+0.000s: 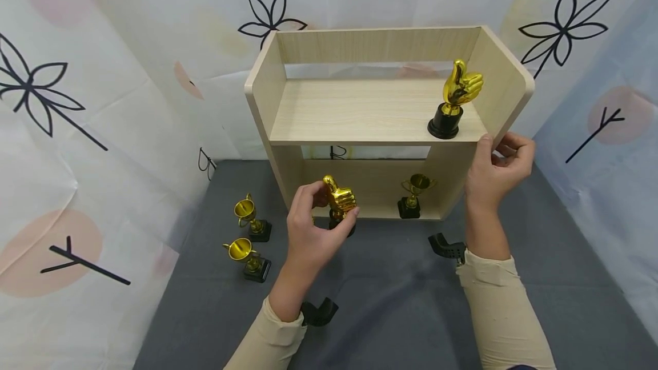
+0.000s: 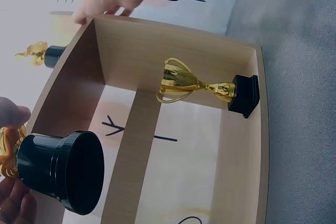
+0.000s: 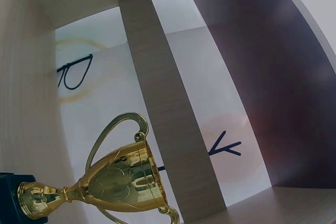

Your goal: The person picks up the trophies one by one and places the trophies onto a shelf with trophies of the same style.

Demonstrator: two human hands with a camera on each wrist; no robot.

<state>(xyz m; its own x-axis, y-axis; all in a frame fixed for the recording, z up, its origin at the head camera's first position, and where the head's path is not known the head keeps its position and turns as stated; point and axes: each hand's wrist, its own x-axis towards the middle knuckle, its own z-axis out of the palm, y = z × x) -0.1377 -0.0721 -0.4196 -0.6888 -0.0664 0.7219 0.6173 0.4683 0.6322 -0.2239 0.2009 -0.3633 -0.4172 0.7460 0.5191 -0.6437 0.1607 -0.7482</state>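
Note:
My left hand (image 1: pixel 321 224) holds a gold thumbs-up trophy (image 1: pixel 341 198) in front of the lower shelf, fingers on one side and thumb on the other. In the left wrist view its black round base (image 2: pixel 60 171) faces the camera, and the hand is mostly cut off. My right hand (image 1: pixel 496 170) grips the front edge of the right side panel of the wooden shelf unit (image 1: pixel 360 110), around the height of the middle board. Above that hand, a second thumbs-up trophy (image 1: pixel 452 99) stands upright on the upper board.
A gold cup trophy (image 1: pixel 414 194) stands at the right of the lower compartment. On the grey cloth left of the unit are two more cup trophies, one farther back (image 1: pixel 252 218) and one nearer (image 1: pixel 249 258). Patterned white fabric (image 1: pixel 154 27) hangs behind and beside everything.

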